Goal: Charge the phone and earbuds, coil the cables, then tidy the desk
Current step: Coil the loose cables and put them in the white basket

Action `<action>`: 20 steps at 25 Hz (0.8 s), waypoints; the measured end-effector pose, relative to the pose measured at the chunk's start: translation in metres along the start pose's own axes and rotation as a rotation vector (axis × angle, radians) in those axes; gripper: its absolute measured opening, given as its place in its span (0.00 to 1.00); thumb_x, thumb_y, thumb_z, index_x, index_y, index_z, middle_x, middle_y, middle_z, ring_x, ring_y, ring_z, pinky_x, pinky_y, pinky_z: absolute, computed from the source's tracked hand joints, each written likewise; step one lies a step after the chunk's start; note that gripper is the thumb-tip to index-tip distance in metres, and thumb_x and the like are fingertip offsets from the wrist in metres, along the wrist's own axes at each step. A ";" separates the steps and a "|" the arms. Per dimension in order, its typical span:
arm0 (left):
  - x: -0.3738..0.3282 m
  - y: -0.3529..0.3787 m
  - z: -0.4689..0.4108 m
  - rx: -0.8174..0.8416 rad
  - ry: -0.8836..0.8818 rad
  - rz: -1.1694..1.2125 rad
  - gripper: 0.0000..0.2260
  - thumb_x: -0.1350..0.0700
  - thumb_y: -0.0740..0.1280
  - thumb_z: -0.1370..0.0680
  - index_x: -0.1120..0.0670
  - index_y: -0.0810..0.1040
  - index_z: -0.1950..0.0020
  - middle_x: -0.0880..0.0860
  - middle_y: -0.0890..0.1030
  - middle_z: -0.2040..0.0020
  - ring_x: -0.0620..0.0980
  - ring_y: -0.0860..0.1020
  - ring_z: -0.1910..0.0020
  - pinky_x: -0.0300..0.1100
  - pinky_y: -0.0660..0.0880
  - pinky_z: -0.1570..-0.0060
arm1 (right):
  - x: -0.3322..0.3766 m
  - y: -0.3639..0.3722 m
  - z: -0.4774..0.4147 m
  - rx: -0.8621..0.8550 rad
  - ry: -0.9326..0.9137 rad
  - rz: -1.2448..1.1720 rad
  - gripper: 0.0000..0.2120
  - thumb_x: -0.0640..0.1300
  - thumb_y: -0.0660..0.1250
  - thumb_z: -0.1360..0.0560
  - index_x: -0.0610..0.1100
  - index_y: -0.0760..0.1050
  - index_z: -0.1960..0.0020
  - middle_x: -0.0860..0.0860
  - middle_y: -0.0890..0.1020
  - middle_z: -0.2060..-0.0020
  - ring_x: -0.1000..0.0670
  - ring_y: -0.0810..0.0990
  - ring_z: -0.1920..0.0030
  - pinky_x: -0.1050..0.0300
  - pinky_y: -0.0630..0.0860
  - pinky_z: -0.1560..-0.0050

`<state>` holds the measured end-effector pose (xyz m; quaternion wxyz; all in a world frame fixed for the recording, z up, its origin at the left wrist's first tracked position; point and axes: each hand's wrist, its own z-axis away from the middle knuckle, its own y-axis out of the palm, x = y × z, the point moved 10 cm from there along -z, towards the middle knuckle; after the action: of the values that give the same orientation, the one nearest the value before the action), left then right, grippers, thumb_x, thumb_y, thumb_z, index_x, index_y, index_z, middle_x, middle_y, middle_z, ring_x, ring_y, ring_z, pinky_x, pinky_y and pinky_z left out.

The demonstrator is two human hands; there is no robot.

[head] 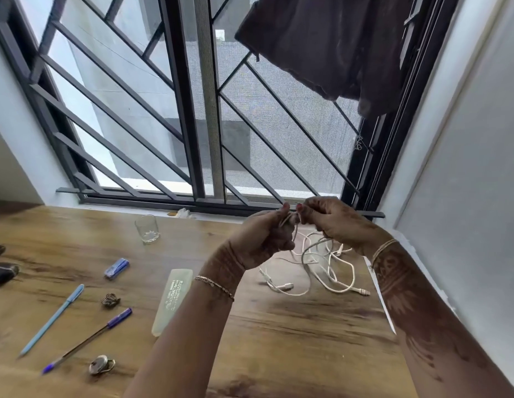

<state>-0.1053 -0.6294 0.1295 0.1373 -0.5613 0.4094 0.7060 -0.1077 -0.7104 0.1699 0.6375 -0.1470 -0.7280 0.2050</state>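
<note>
**Cable held up between both hands, coiling not yet done**

Grip: my left hand (264, 239) is curled round a stretch of white cable (316, 271), and my right hand (333, 222) pinches the same cable close beside it, thumb tips nearly meeting. Both hands hang above the far right part of the desk (278, 326), near the window sill. I judge they are raised so the slack falls free and I can find a clean run to wind.

The task's thing: the rest of the cable lies below my hands in a loose tangle on the wood, loops crossing each other and several plug ends lying apart. Motion blur prevents me from telling whether it is one lead or more.

Phone and earbuds: neither can be identified. Two dark objects (3, 272) sit at the left edge, cut off by the frame; I cannot tell what they are.

Other items on the desk: an empty glass (147, 228) near the sill, a light blue pen (53, 318), a purple pen (89, 338), a translucent case (172, 300) and a few small metal pieces, all well apart from the cable.

Assessment: the tangle must be undone before any coil is neat. Pulling hard on crossed loops risks tightening a knot.
</note>
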 end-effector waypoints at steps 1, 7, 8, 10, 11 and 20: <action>-0.002 0.004 0.000 0.014 -0.010 0.088 0.18 0.50 0.51 0.17 0.56 0.71 0.61 0.44 0.57 0.76 0.43 0.52 0.77 0.33 0.68 0.73 | -0.007 0.005 -0.002 0.014 0.017 -0.056 0.14 0.55 0.61 0.22 0.48 0.75 0.60 0.57 0.73 0.69 0.60 0.67 0.71 0.67 0.64 0.70; -0.014 0.029 0.003 0.187 0.021 0.499 0.14 0.51 0.53 0.21 0.57 0.74 0.55 0.46 0.60 0.78 0.41 0.56 0.80 0.23 0.64 0.71 | -0.035 0.028 -0.004 0.054 0.040 -0.525 0.22 0.58 0.60 0.26 0.39 0.77 0.54 0.52 0.75 0.69 0.56 0.67 0.70 0.65 0.64 0.70; -0.019 0.027 0.001 0.171 0.058 0.515 0.13 0.51 0.52 0.20 0.56 0.72 0.51 0.46 0.64 0.78 0.40 0.62 0.80 0.22 0.60 0.69 | -0.040 0.034 -0.001 0.081 0.049 -0.580 0.18 0.57 0.61 0.26 0.42 0.77 0.59 0.51 0.76 0.69 0.55 0.68 0.70 0.65 0.65 0.69; -0.028 0.019 -0.004 0.100 0.130 0.514 0.13 0.51 0.51 0.19 0.55 0.72 0.47 0.46 0.70 0.76 0.40 0.74 0.74 0.23 0.60 0.66 | -0.042 0.048 0.007 0.157 0.059 -0.689 0.13 0.53 0.62 0.25 0.46 0.75 0.63 0.51 0.76 0.70 0.54 0.71 0.69 0.65 0.69 0.69; -0.033 0.014 -0.007 0.055 0.175 0.525 0.13 0.52 0.51 0.18 0.57 0.73 0.46 0.46 0.71 0.75 0.40 0.76 0.73 0.24 0.65 0.64 | -0.039 0.053 0.011 0.196 0.065 -0.713 0.12 0.51 0.62 0.24 0.45 0.75 0.62 0.50 0.76 0.69 0.54 0.73 0.69 0.65 0.70 0.68; -0.058 -0.008 -0.023 -0.165 0.462 0.212 0.14 0.58 0.51 0.16 0.65 0.73 0.48 0.58 0.85 0.56 0.54 0.84 0.56 0.44 0.80 0.49 | 0.001 0.061 0.028 0.313 0.057 -0.313 0.05 0.37 0.60 0.20 0.38 0.75 0.49 0.47 0.79 0.71 0.51 0.82 0.68 0.63 0.77 0.64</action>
<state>-0.0650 -0.6252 0.1780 -0.0807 -0.6711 0.4273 0.6004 -0.1382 -0.6603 0.1382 0.6969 0.0627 -0.6830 0.2096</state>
